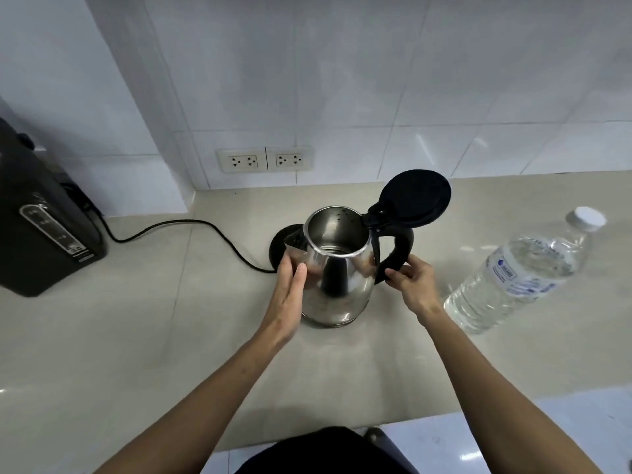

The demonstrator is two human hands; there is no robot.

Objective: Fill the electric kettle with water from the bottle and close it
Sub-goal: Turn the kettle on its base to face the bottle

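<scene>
Steadying the open kettle (pixel 337 268) mid-counter, left hand (pixel 290 295) flat on it, right hand (pixel 412 285) pinching its handle (pixel 398 248), we risk tipping it when reaching for the capped bottle (pixel 519 271).

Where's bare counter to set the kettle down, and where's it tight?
Free: the wide near strip of counter in front of the kettle, and the left patch between the black appliance and the left hand. Tight: behind the kettle, where the base and cord lie, and right, between the right hand and the bottle.
</scene>
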